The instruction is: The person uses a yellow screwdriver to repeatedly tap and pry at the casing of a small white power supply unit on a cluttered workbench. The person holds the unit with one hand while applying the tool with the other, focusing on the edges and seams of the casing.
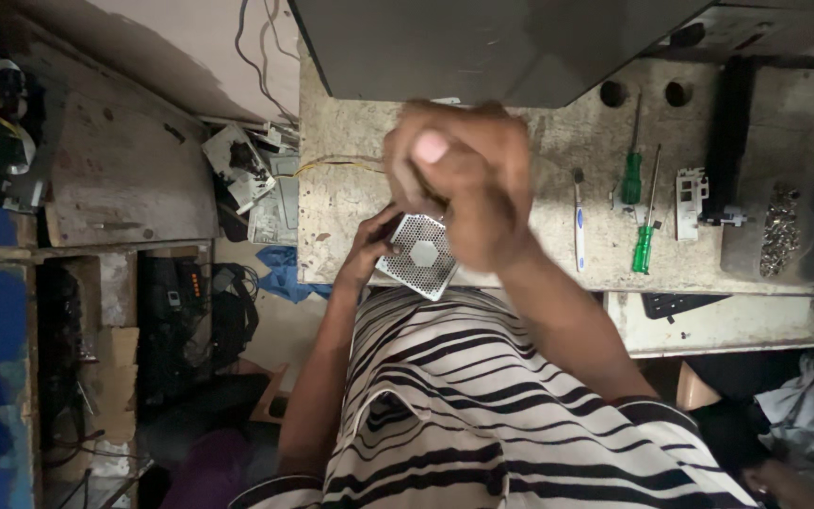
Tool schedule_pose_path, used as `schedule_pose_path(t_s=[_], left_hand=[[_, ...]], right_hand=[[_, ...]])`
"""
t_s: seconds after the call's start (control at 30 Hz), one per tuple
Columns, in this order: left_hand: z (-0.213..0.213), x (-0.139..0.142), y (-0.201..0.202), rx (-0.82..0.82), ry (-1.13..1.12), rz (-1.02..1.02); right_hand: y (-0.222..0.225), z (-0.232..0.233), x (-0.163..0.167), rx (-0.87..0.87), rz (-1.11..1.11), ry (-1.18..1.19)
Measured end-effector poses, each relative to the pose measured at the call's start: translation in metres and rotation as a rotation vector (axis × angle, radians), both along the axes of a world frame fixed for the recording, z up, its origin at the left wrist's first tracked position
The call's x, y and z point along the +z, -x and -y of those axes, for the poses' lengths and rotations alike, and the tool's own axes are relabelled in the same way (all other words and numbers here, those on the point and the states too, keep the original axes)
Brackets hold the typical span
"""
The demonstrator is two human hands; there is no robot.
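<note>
My left hand [367, 247] grips the left side of a small perforated silver metal box [418, 256] with a hexagonal plate on its face. It holds the box tilted at the near edge of a worn workbench [350, 203]. My right hand [463, 188] is raised above the box, close to the camera and blurred. Its fingers are curled into a fist with the thumb on top, and I cannot see whether anything is inside. The right hand hides the top of the box. My striped shirt fills the bottom of the view.
On the bench to the right lie a white-and-blue toothbrush [578, 226], two green-handled screwdrivers [644, 247], a white plastic part [688, 203] and a clear tub of metal screws [784, 231]. A grey casing [482, 47] stands at the back. Cluttered shelves [124, 188] lie left.
</note>
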State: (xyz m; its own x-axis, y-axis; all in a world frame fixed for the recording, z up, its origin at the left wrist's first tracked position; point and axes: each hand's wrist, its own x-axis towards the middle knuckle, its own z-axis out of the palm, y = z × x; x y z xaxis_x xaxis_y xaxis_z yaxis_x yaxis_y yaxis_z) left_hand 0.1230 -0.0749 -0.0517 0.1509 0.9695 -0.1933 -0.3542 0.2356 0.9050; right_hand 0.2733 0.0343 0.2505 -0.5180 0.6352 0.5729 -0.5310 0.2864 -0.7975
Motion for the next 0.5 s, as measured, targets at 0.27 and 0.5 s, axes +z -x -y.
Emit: schedule_pose_path(t_s=[0.27,0.5], left_hand=[[0.002,-0.015,0.005,-0.019,-0.157,-0.036],[0.004,-0.028,0.005,-0.016,-0.084,0.036]], right_hand=[[-0.005,-0.025,0.007,0.214,0.02,0.095],[0.006,0.031,-0.001,-0.306,-0.02,0.019]])
